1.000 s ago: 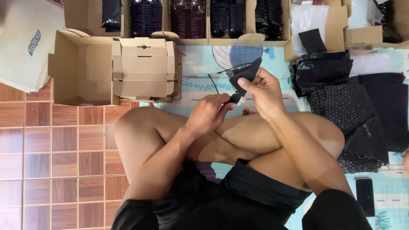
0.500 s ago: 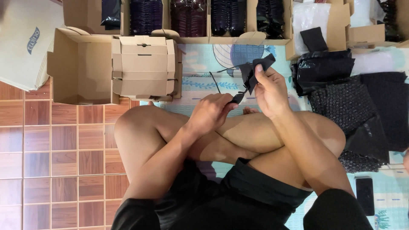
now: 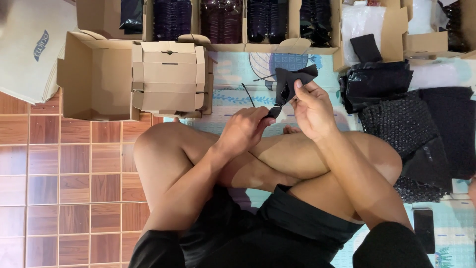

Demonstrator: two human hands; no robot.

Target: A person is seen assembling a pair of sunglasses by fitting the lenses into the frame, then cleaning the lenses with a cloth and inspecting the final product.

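I sit cross-legged on a patterned mat (image 3: 233, 89). My left hand (image 3: 245, 130) pinches the lower end of a pair of dark glasses (image 3: 283, 94), one thin arm (image 3: 248, 94) of which sticks out to the left. My right hand (image 3: 310, 109) holds a black cleaning cloth (image 3: 293, 78) wrapped over the glasses' lens, with the thumb pressing on it. Both hands are above my crossed knees.
A stack of small folded cardboard boxes (image 3: 168, 79) lies next to an open carton (image 3: 94, 79) at left. Cartons of dark packed goods (image 3: 223, 20) line the back. Black bubble-wrap sheets (image 3: 411, 124) and black bags (image 3: 377, 82) lie at right, a phone (image 3: 424, 229) near my right knee.
My right hand has lifted the cloth and glasses slightly up and right, then settled; the cloth has turned and spread over the lens. My left hand stays at the lower end.
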